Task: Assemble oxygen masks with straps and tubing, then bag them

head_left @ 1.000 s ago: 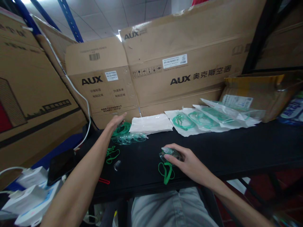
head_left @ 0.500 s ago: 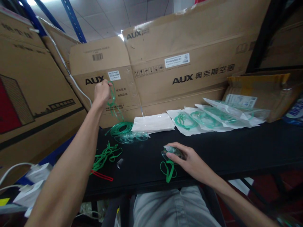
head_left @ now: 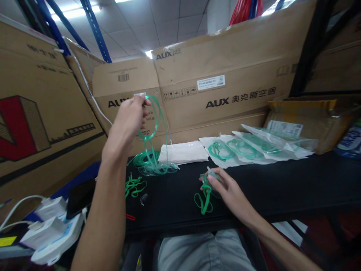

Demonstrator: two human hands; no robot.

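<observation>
My left hand (head_left: 130, 117) is raised in front of the cardboard, its fingers closed on a loop of green tubing (head_left: 158, 113). The tubing hangs down toward a coil of the same tubing (head_left: 139, 159) and several clear masks (head_left: 153, 168) on the black table. Lower right, my right hand (head_left: 222, 182) grips a clear plastic mask (head_left: 214, 176) with a pale nozzle. A green elastic strap (head_left: 206, 197) dangles from that mask. Nearer my left forearm lie a tangle of green straps (head_left: 134, 186), a small clear piece (head_left: 144, 199) and a red band (head_left: 130, 217).
A stack of white bags (head_left: 183, 152) lies behind the masks. Packed pouches with green tubing (head_left: 221, 151) overlap to its right, beside an open carton (head_left: 313, 113). Tall cardboard (head_left: 239, 67) walls the back. White plugs on a power strip (head_left: 60, 237) sit at left.
My left hand has moved right and nearer, lifting the tubing so that a larger loop hangs from it. My right hand still holds the mask, now tilted somewhat. The view has shifted slightly.
</observation>
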